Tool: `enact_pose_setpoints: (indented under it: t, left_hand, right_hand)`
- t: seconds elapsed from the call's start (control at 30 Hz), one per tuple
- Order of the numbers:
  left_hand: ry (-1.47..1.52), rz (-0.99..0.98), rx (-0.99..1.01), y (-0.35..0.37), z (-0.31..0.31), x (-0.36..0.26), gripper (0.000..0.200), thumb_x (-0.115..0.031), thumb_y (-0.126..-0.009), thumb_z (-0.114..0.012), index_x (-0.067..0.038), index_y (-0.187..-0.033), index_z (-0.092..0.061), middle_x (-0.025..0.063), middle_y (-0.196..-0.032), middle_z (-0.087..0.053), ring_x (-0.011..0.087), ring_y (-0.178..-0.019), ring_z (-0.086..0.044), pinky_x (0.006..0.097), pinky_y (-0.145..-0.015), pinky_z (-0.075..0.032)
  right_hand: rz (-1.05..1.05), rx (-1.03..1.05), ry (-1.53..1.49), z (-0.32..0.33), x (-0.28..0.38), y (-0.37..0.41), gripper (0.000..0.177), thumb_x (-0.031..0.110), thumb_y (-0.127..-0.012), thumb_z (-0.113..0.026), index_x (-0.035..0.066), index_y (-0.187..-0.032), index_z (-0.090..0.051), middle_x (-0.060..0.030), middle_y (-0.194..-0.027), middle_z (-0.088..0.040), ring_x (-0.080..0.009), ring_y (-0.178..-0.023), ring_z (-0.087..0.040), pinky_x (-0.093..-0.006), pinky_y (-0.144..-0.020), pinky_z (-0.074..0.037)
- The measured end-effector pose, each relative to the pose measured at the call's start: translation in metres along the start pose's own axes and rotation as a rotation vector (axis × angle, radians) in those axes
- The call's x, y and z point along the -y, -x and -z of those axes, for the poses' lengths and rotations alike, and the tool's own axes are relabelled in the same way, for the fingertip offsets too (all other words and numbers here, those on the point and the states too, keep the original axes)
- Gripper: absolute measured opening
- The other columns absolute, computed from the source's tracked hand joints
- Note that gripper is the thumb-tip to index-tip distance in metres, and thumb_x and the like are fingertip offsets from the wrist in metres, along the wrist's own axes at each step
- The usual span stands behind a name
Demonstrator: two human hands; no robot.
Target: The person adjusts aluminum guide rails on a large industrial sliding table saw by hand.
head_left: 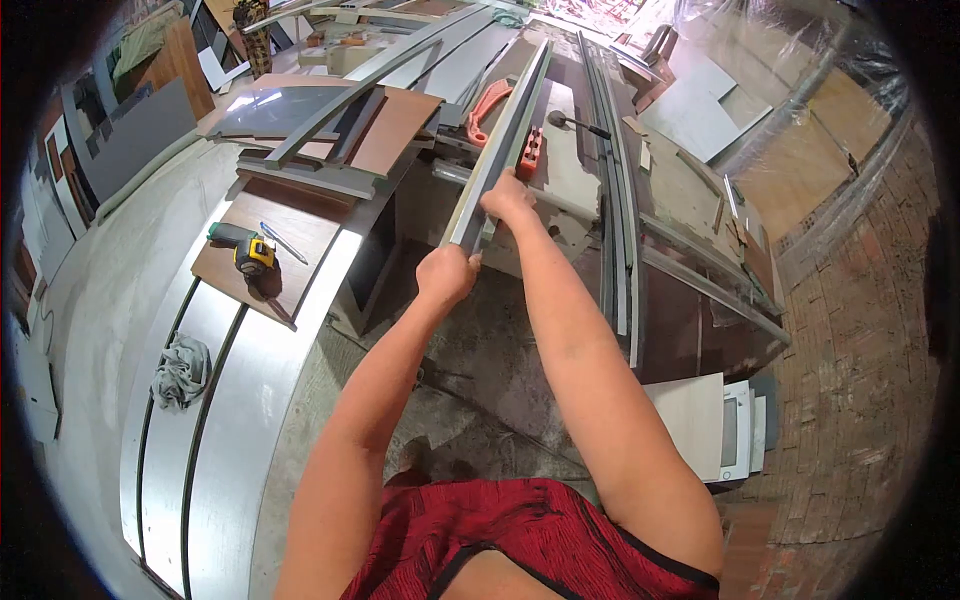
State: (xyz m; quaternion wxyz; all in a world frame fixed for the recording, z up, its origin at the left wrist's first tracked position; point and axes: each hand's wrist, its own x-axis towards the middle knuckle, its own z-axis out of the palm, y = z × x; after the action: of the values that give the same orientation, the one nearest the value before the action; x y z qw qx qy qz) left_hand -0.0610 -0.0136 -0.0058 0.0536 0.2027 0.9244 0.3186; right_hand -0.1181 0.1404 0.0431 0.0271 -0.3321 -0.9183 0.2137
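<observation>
Both hands are on long, narrow metal profiles (513,125) that run away from me over the bench. My left hand (447,275) is wrapped round their near end. Slightly farther along on the right side, my right hand (508,200) is closed on the same profiles. Just beyond it lies a red tool with round holes (531,152). An orange-red tool frame (488,108) rests to the left of the profiles. To the right is a black-headed mallet (560,118). More long profiles (613,200) lie parallel on the bench's right side.
On a brown board (310,245) at left are a yellow-black tape measure (254,257) and a pen (284,243). A grey rag (182,370) sits on the metal-topped bench (240,400). A white framed item (737,432) stands low right, near a brick wall (850,400).
</observation>
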Motion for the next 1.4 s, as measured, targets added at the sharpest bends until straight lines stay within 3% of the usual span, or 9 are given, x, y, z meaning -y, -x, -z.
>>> enact_pose_setpoints:
  t: [0.17,0.27,0.37,0.67,0.97,1.07,1.27,1.3,1.4]
  left_hand:
    - [0.002,-0.001,-0.022,0.000,-0.002,0.000,0.039,-0.039,-0.081,-0.061,-0.001,-0.078,-0.068,0.0209,-0.074,-0.064,0.0365,-0.076,-0.064,0.0445,-0.067,-0.050]
    - [-0.001,0.012,-0.007,0.004,0.007,-0.006,0.038,-0.037,-0.080,-0.062,0.000,-0.078,-0.067,0.0214,-0.075,-0.064,0.0368,-0.076,-0.064,0.0446,-0.067,-0.050]
    - [0.022,0.016,0.019,0.002,0.006,-0.006,0.038,-0.036,-0.079,-0.062,0.001,-0.075,-0.066,0.0218,-0.075,-0.064,0.0373,-0.076,-0.063,0.0444,-0.067,-0.050]
    - [0.030,0.003,-0.040,0.003,0.000,-0.003,0.039,-0.037,-0.080,-0.062,0.001,-0.070,-0.066,0.0226,-0.070,-0.063,0.0378,-0.073,-0.063,0.0449,-0.065,-0.050]
    - [0.059,-0.004,0.030,0.001,0.002,-0.003,0.037,-0.034,-0.079,-0.062,0.003,-0.074,-0.065,0.0228,-0.074,-0.063,0.0392,-0.073,-0.063,0.0459,-0.066,-0.050]
    - [0.037,-0.017,0.020,0.000,-0.001,-0.001,0.036,-0.033,-0.080,-0.062,0.001,-0.075,-0.066,0.0222,-0.072,-0.063,0.0389,-0.072,-0.063,0.0456,-0.065,-0.050]
    - [0.027,-0.049,-0.015,0.001,-0.001,-0.001,0.034,-0.033,-0.081,-0.061,-0.001,-0.076,-0.069,0.0215,-0.069,-0.063,0.0383,-0.069,-0.063,0.0451,-0.061,-0.050]
    - [0.027,-0.045,-0.021,0.002,0.001,-0.003,0.034,-0.033,-0.081,-0.061,-0.001,-0.076,-0.069,0.0216,-0.069,-0.062,0.0382,-0.069,-0.063,0.0452,-0.061,-0.050]
    - [0.044,-0.051,-0.012,0.000,-0.003,0.000,0.033,-0.033,-0.081,-0.060,-0.001,-0.077,-0.069,0.0214,-0.068,-0.062,0.0379,-0.069,-0.063,0.0449,-0.061,-0.050]
  right_hand:
    - [0.018,0.105,0.027,0.003,-0.003,-0.014,0.081,0.031,-0.078,-0.058,-0.005,-0.138,-0.016,-0.0236,-0.120,-0.053,-0.0343,-0.111,-0.053,-0.0405,-0.095,-0.041]
    - [0.006,-0.020,-0.002,-0.010,-0.009,-0.032,0.066,0.020,-0.073,-0.062,-0.001,-0.128,-0.033,-0.0226,-0.105,-0.061,-0.0337,-0.092,-0.063,-0.0383,-0.076,-0.052]
    - [0.027,-0.048,0.018,-0.008,-0.006,-0.032,0.064,0.019,-0.074,-0.061,-0.001,-0.128,-0.033,-0.0226,-0.105,-0.061,-0.0332,-0.092,-0.063,-0.0372,-0.071,-0.054]
    - [-0.001,0.000,0.005,0.003,-0.002,-0.037,0.064,0.030,-0.073,-0.061,0.001,-0.125,-0.036,-0.0232,-0.116,-0.055,-0.0352,-0.109,-0.055,-0.0443,-0.095,-0.040]
    - [0.044,0.009,0.033,0.012,0.001,-0.045,0.070,0.037,-0.078,-0.057,-0.005,-0.127,-0.031,-0.0263,-0.115,-0.055,-0.0368,-0.109,-0.055,-0.0425,-0.093,-0.042]
    - [-0.003,-0.017,0.009,0.010,0.001,-0.053,0.061,0.033,-0.074,-0.060,0.003,-0.124,-0.042,-0.0221,-0.122,-0.052,-0.0355,-0.113,-0.052,-0.0451,-0.095,-0.040]
    - [-0.031,-0.037,0.020,0.012,0.002,-0.062,0.062,0.036,-0.075,-0.060,0.005,-0.125,-0.042,-0.0218,-0.124,-0.051,-0.0353,-0.116,-0.049,-0.0450,-0.096,-0.039]
    - [0.003,-0.003,0.070,0.015,0.004,-0.061,0.072,0.039,-0.080,-0.055,-0.003,-0.132,-0.029,-0.0264,-0.121,-0.051,-0.0366,-0.114,-0.051,-0.0437,-0.095,-0.041]
    - [0.032,0.017,0.057,0.023,0.008,-0.057,0.071,0.041,-0.080,-0.054,-0.002,-0.132,-0.031,-0.0250,-0.122,-0.051,-0.0382,-0.114,-0.050,-0.0437,-0.095,-0.040]
